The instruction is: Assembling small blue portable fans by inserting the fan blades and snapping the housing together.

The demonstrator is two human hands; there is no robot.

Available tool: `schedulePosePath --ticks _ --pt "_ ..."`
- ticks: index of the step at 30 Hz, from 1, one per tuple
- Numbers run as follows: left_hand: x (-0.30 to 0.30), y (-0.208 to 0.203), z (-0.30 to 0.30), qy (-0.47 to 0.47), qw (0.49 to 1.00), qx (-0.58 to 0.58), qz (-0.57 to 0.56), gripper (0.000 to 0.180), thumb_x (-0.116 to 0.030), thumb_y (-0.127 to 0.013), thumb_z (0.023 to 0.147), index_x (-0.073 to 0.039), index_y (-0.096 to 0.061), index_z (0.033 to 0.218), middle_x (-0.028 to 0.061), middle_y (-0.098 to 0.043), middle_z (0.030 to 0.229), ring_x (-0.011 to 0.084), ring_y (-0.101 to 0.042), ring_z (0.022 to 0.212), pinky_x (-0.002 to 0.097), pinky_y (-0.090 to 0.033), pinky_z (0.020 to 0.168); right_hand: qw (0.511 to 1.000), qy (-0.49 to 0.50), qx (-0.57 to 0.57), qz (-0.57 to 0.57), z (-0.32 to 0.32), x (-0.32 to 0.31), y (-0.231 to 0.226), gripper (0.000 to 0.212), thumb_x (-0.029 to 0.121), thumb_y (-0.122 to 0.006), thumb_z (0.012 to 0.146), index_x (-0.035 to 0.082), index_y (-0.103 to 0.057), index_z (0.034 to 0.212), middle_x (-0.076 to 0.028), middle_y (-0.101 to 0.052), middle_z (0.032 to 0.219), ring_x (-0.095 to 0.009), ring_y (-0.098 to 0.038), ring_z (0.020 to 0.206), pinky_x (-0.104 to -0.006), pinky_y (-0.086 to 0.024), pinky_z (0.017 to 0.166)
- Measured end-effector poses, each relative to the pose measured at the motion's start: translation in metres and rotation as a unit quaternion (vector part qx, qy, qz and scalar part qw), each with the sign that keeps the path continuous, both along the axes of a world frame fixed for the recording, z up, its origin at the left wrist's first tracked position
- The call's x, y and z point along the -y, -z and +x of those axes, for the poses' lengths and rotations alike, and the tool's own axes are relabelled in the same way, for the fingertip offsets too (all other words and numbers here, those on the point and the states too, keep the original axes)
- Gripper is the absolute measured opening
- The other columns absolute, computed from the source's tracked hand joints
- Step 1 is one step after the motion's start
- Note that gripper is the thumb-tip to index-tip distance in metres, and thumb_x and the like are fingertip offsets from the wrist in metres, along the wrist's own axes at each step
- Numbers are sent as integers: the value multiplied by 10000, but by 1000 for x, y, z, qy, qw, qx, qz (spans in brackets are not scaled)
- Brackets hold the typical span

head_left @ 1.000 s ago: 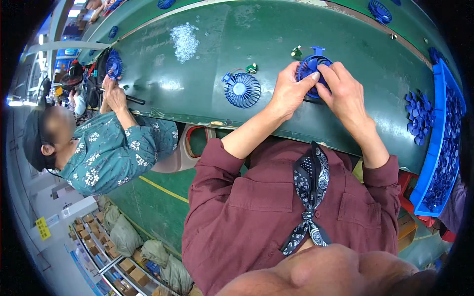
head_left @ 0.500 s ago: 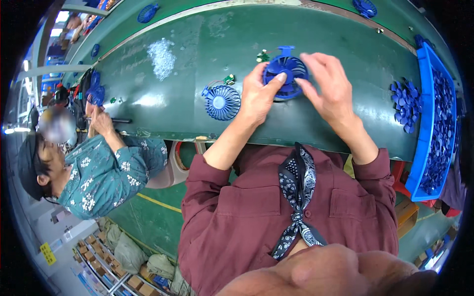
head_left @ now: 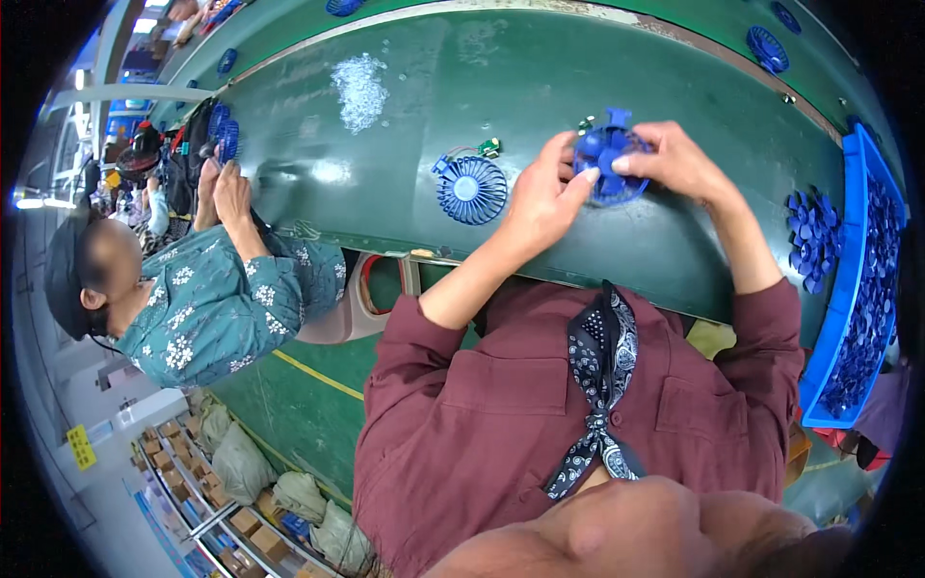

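A small round blue fan (head_left: 607, 166), with blades in a ribbed ring housing and a stub on its far side, is between my hands just above the bench. My left hand (head_left: 541, 200) grips its left rim, thumb lying over the front near the hub. Reaching in from the right, my right hand (head_left: 686, 166) has its thumb and fingers closed at the fan's right side. Left of these lies a ribbed blue fan housing (head_left: 472, 191) with a pale round centre. A small green circuit board (head_left: 489, 147) on thin wires sits at its far side.
Loose clear bits (head_left: 358, 92) are heaped far left on the green bench (head_left: 405, 116). Blue discs (head_left: 815, 239) lie at right beside a blue tray (head_left: 850, 255) full of more. A co-worker (head_left: 198, 299) in a flowered top sits at left, handling a blue fan (head_left: 225, 135).
My right hand, held apart with fingers spread before, has come in onto the fan. My left hand keeps its hold. The whole view has shifted, with the bench items appearing farther right.
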State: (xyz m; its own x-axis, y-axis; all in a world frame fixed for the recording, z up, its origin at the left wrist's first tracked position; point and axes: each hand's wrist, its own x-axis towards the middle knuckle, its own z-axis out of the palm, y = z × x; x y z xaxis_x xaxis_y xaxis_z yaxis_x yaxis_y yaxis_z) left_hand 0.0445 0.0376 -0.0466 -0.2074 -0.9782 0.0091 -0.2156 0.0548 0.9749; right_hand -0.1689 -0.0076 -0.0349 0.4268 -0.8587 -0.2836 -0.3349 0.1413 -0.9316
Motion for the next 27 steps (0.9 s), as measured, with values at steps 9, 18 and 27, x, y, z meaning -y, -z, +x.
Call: schedulePosePath --ticks 9,18,27 --pt "-29 -13 52 -85 992 71 -64 417 -82 -637 847 57 -488 1211 166 -591 1111 233 -622 961 327 -516 815 991 109 -42 -63 9 24 -34 330 343 -736 780 21 -668 807 17 -544 632 -57 -463 572 -224 -366 502" --pt "3 -18 13 -27 973 -210 88 271 -78 -657 849 47 -557 1067 55 -636 897 87 -583 755 235 -491 685 993 76 86 -26 39 -21 -34 273 187 -742 781 -31 -657 922 12 -589 763 -69 -495 684 -242 -418 597" --pt "-6 -7 23 -46 998 -23 42 495 -223 -653 858 75 -474 1210 170 -647 964 204 -642 825 325 -507 731 999 21 -2 32 29 -2 -19 272 273 -730 783 41 -678 916 11 -584 693 -70 -508 589 -228 -387 453"
